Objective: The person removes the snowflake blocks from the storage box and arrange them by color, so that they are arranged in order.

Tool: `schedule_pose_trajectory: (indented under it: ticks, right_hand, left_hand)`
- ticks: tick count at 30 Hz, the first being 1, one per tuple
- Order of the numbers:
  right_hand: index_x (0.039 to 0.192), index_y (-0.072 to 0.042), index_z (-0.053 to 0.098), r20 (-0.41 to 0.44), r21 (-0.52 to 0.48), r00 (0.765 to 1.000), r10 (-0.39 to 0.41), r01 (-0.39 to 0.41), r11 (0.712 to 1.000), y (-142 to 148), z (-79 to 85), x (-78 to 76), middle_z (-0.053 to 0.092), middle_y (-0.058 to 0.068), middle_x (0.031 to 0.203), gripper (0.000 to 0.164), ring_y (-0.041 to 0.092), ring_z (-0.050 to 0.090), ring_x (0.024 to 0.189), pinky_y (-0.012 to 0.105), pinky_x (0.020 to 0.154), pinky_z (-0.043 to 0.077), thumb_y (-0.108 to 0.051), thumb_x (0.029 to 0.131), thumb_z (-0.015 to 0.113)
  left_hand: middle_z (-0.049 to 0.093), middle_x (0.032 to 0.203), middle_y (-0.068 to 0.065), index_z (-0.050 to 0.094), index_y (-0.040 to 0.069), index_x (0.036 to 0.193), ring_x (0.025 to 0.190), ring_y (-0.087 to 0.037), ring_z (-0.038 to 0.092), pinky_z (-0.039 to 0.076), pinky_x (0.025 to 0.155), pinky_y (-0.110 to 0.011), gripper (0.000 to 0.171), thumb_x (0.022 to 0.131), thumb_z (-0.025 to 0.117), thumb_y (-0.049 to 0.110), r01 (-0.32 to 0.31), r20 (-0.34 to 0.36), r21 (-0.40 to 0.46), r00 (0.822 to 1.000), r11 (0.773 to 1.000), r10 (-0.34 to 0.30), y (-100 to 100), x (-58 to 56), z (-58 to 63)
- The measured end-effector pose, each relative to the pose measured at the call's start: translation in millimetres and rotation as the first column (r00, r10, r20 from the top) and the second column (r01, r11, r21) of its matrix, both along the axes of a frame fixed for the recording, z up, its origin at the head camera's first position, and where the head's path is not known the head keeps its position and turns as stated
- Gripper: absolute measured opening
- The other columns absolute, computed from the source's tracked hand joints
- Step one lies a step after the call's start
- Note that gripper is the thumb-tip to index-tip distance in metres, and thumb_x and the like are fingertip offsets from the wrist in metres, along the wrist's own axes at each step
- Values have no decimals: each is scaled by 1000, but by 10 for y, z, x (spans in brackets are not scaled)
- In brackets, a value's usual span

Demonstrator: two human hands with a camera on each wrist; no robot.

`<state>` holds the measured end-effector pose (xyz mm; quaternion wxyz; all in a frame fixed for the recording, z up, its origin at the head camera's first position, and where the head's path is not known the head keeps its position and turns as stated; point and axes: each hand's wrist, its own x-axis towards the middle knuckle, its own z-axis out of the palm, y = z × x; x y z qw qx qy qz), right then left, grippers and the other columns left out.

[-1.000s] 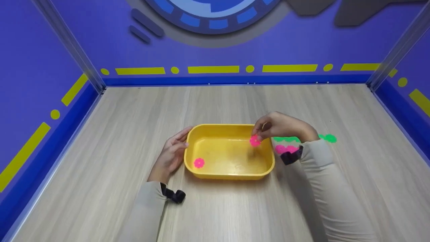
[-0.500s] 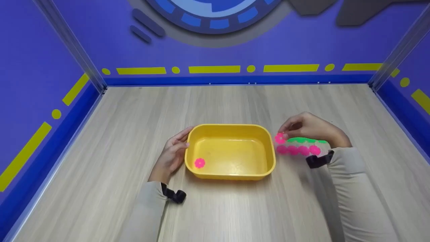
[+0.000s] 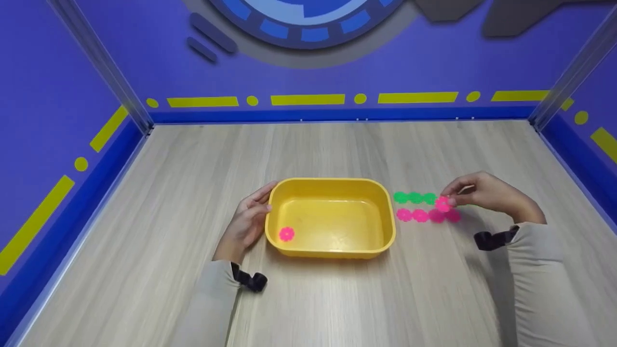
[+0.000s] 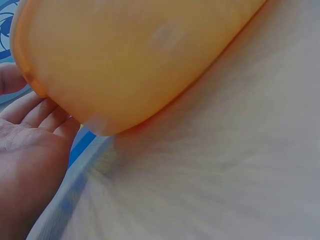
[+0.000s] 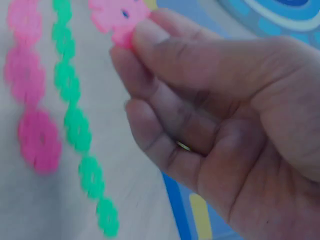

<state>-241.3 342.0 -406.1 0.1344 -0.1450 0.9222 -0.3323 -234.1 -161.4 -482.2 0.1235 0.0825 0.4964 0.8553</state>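
Note:
My left hand [image 3: 243, 219] holds the left side of a yellow plastic bin [image 3: 332, 226], thumb at the rim and fingers along the outer wall. One pink snowflake disc [image 3: 287, 234] lies in its near left corner. Right of the bin, my right hand [image 3: 496, 195] pinches another pink snowflake disc [image 5: 122, 12] between thumb and index finger. The held disc overlaps the right part of a row of green discs [image 3: 414, 197] in the head view. Nearer to me runs a row of pink discs [image 3: 404, 215]. The right wrist view shows both rows joined end to end.
A wood-grain table [image 3: 318, 308] carries everything. Blue-purple panels [image 3: 328, 77] with yellow markings stand behind it and at both sides. Black wrist-camera mounts [image 3: 491, 240] stick out from the sleeves.
My right hand has moved right with the pink disc, from over the bin to above the rows. More of the rows is uncovered. My left hand and the bin have stayed put.

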Motion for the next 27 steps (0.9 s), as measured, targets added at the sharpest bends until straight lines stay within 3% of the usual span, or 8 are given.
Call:
schedule_pose_trajectory:
  ticks: [3,11,21,27]
  right_hand:
    - [103,-3,72,-16,46,1000,-22,23,999,133,-65,11,71,9,100,18,0,59,86,13,76,49,-8,86,68]
    - [106,-2,71,35,101,997,-68,65,993,361,-149,29,71,12,106,24,5,57,92,19,75,48,-14,86,69]
    - [108,4,68,117,133,990,-80,64,989,446,-181,41,71,14,102,29,0,61,80,18,69,50,-13,85,69]
    - [108,6,68,117,135,990,-81,65,989,457,-185,39,70,18,105,29,0,61,80,17,69,51,-12,85,69]
  left_hand:
    - [34,152,-21,29,-8,146,134,-23,42,31,116,-35,62,85,42,-12,-5,1,5,1000,1000,5,5,-4,-1]
    - [34,152,-22,29,-9,146,133,-22,43,33,115,-34,62,85,43,-12,-5,-5,10,1000,1000,5,2,-5,-6]
    - [34,152,-21,30,-8,146,134,-23,43,33,114,-36,62,86,44,-12,3,-8,-3,1000,1000,-3,1,-7,-8]
    - [34,152,-21,29,-9,146,133,-23,44,33,114,-35,62,86,44,-12,-1,-15,2,1000,1000,2,-1,-10,-15]
